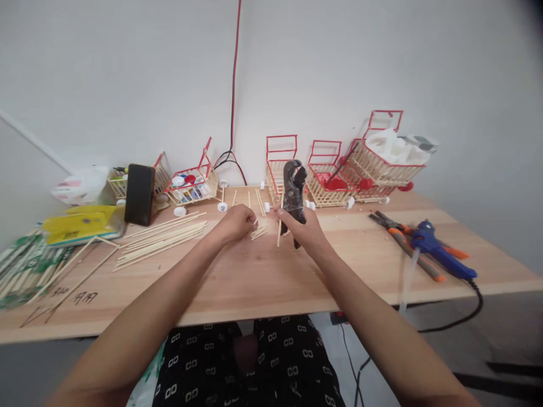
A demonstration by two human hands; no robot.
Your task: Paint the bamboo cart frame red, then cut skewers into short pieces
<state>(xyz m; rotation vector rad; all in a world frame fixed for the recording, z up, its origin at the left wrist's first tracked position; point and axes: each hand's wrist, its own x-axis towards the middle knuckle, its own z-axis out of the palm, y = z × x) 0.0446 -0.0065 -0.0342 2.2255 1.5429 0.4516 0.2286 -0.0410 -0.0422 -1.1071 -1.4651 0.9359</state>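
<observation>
Gripping black cutters [293,195] upright, right hand [302,226] pinches thin stick [280,217]

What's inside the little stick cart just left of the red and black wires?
The cart holds a heap of small round caps, white, red and blue, showing above its rim and through the slats. Whatever lies beneath that top layer is covered by them.

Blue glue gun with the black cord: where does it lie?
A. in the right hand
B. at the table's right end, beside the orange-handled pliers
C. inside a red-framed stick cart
B: the blue glue gun rests on the wooden table beside the orange-handled pliers.
</observation>
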